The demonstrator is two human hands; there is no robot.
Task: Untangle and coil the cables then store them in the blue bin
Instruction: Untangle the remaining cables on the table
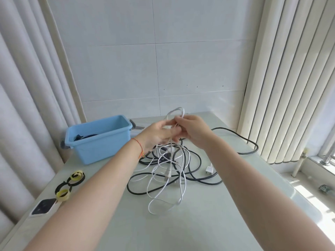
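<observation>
Both forearms reach in; left hand point(159, 134) and right hand point(192, 131) pinch thin white cable point(168, 178) loop. Risk: lifting drags thick black cable point(195, 167), tightening tangle.

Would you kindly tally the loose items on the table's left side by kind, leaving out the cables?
Blue bin: 1
Yellow and black strap loops: 2
Flat dark device with a white edge: 1
Total: 4
</observation>
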